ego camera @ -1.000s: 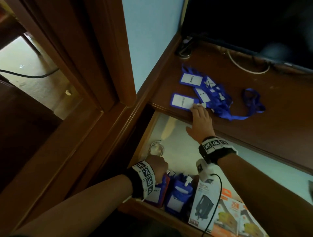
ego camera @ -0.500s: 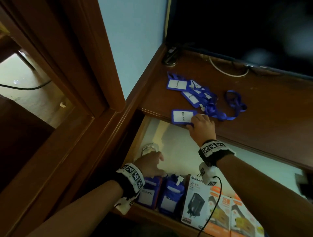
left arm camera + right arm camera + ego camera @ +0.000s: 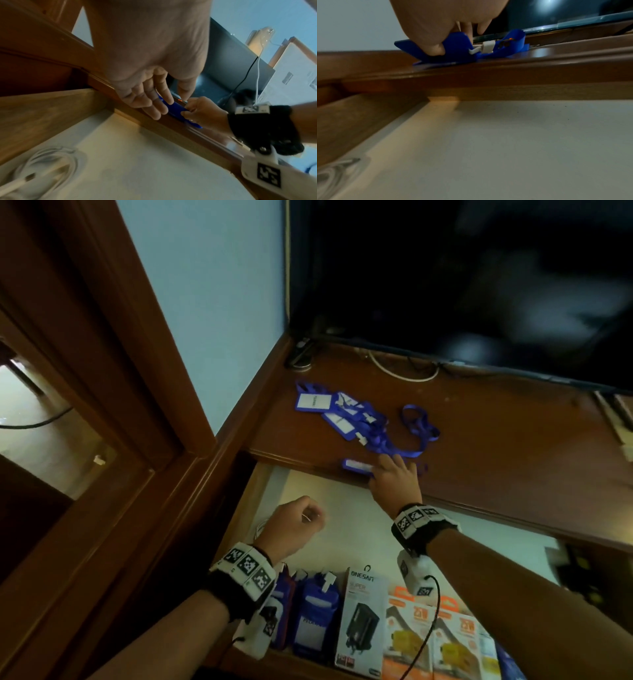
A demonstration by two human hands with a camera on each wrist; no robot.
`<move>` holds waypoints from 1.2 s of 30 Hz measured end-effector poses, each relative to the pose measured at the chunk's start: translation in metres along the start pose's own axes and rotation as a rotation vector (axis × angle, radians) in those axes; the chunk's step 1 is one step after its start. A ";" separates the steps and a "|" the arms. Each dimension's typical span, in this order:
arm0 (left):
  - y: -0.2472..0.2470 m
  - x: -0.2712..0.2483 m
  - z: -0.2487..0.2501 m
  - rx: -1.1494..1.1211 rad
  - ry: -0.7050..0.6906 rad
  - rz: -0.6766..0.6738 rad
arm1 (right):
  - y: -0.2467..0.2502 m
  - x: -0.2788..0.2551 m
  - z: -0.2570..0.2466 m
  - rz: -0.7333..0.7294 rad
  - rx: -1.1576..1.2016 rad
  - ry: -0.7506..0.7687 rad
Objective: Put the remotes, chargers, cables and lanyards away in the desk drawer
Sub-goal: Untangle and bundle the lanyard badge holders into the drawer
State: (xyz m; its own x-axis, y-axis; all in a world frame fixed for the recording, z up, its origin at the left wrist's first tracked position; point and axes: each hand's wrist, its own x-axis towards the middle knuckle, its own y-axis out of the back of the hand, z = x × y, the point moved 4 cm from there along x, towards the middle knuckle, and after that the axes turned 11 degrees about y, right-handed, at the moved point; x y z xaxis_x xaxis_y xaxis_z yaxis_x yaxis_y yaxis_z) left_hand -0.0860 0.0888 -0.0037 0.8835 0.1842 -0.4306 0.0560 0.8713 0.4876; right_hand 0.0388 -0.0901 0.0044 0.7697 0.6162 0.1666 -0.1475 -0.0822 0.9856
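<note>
- The right hand (image 3: 394, 481) is at the front edge of the desk (image 3: 496, 440). Its fingers (image 3: 435, 49) are curled around a blue badge holder (image 3: 453, 54), thumb below and the other fingers above, so it grips the holder.
- This badge holder is tilted, with one edge up from the desk. A white clip (image 3: 485, 48) joins it to a blue strap (image 3: 515, 40) that lies just behind the fingers.
- Beyond the right fingers, farther back on the desk, lies a heap of blue lanyards (image 3: 352, 419) with more badge holders.
- The left hand (image 3: 294, 525) hangs above the open drawer (image 3: 349, 518), just beside the right hand. Its fingers (image 3: 154, 104) are loosely bent and hold nothing; their tips are close to the blue holder, but I cannot tell if they touch it.
- Below the left fingers a coiled white cable (image 3: 42, 169) lies on the drawer floor.
- Nearer the person than both hands, blue badge holders (image 3: 315, 621) and charger boxes (image 3: 363, 614) stand in a row along the front of the drawer.
</note>
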 end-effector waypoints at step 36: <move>-0.091 -0.042 0.189 -0.119 -0.142 -0.523 | 0.091 -0.132 0.092 0.297 0.861 -0.041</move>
State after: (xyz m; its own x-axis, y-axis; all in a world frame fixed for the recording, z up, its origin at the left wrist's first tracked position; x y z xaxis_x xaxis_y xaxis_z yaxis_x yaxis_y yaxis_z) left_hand -0.0403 -0.0839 0.1133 0.8067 -0.3422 -0.4817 0.4579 0.8773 0.1436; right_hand -0.0189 -0.2504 0.0744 0.7979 0.4498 0.4014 0.1591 -0.7993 0.5795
